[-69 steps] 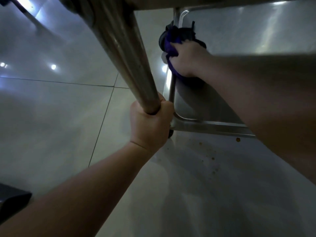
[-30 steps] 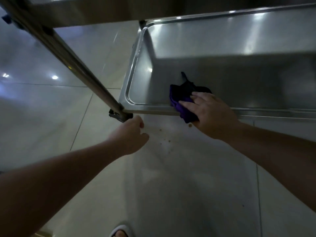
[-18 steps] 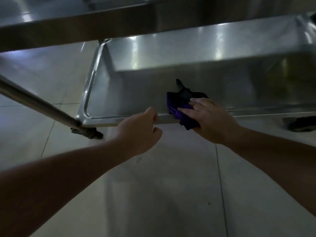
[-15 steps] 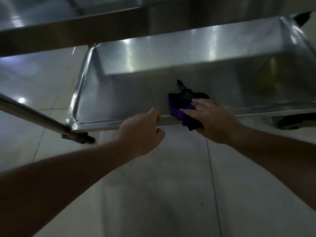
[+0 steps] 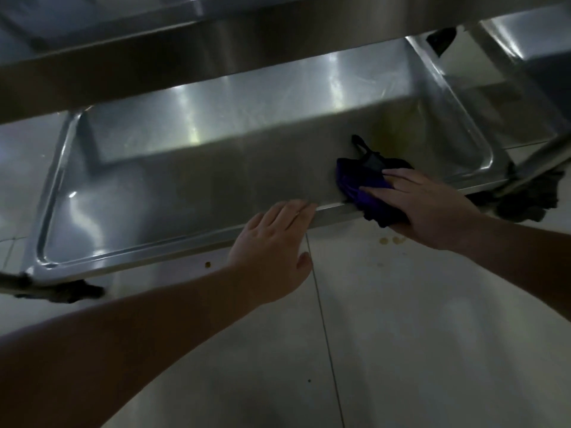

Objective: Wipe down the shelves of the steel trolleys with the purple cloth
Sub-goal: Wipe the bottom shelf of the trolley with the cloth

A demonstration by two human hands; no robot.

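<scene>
The steel trolley's bottom shelf (image 5: 197, 186) is a shallow tray with a raised rim, seen from above. The purple cloth (image 5: 361, 186) lies bunched over the near rim toward the right end, partly hanging over the edge. My right hand (image 5: 423, 205) presses flat on the cloth, fingers spread over it. My left hand (image 5: 275, 242) rests on the near rim (image 5: 173, 245) at the middle, fingers over the top and thumb below the edge. The shelf above (image 5: 154, 60) crosses the top of the view.
A second steel trolley (image 5: 525, 54) stands at the upper right, with a leg (image 5: 537, 165) and dark caster (image 5: 531, 196) close by. Another dark caster (image 5: 58, 291) sits at the lower left corner. Brown crumbs and spots (image 5: 391, 240) lie on the pale tiled floor.
My left hand let go of the trolley's upright post and moved onto the shelf's near rim. The right hand dragged the cloth from the far left corner to the near rim.
</scene>
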